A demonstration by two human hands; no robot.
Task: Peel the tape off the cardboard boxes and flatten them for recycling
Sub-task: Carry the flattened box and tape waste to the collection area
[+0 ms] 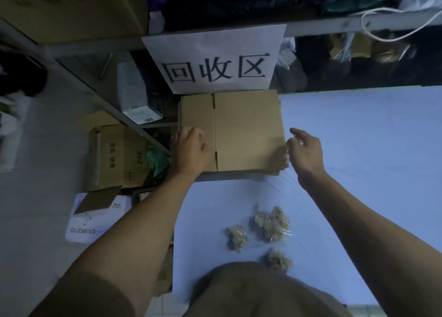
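Closest to the camera is the person's brown shirt (pixel 251 292). Just past it, 3 crumpled balls of peeled tape (pixel 271 223) lie near each other on the light blue table (pixel 370 161).

Both bare arms reach forward over the table. The left hand (pixel 190 149) lies flat on the left part of a flattened cardboard box (pixel 248 130), with its fingers spread a little and pressing down. The right hand (pixel 305 149) is at the right edge of the same box. Its fingers are loosely bent and look like they pinch a small crumpled bit of tape (pixel 285 155) at that edge, but the picture is blurry there, so I cannot tell for sure.

The flattened box lies on top of a small stack of other flat cardboard at the far left corner of the table.

To the left, down on the floor, sits an open cardboard box (pixel 117 158) with "20E" printed on it, and a white box (pixel 95 218) lies nearer.

Behind the flat boxes, a white paper sign (pixel 215 60) with 3 big black characters hangs from a metal shelf (pixel 334 27). Bags and more boxes fill the shelf above.
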